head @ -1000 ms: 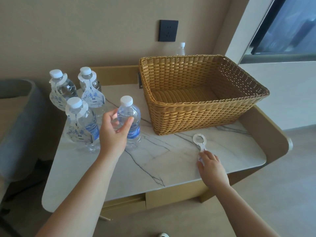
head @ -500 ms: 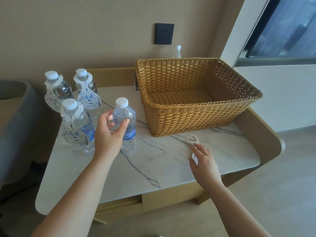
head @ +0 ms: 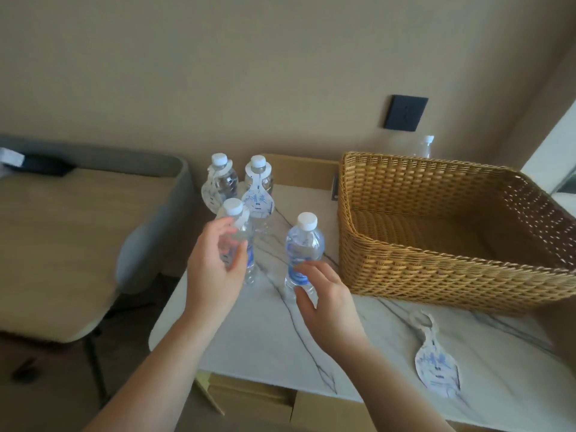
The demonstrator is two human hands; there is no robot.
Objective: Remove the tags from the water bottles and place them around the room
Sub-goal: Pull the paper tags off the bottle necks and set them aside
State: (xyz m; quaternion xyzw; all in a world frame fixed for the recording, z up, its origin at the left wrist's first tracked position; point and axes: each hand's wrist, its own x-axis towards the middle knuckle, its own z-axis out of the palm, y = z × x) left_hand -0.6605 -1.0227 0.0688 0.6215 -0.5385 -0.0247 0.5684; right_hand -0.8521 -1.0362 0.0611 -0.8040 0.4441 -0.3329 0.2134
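Note:
Four water bottles with white caps stand on the marble table (head: 280, 344). Two tagged bottles are at the back (head: 220, 180) (head: 259, 182). My left hand (head: 213, 272) wraps around the front tagged bottle (head: 237, 232), thumb on the near side and fingers behind it. The untagged bottle (head: 304, 244) stands to its right, with my right hand (head: 328, 302) closed around its lower part at the blue label. A removed white tag (head: 437, 366) lies flat on the table at the right, apart from both hands.
A large empty wicker basket (head: 436, 275) fills the table's back right. Behind it stands another bottle (head: 425, 146), below a dark wall socket (head: 405, 116). A grey-edged chair (head: 62, 244) stands left of the table. Drawers sit under the tabletop.
My right hand let go of the tag on the table and moved left onto the untagged bottle. My left hand shifted from that bottle to the front tagged one. The view turned left.

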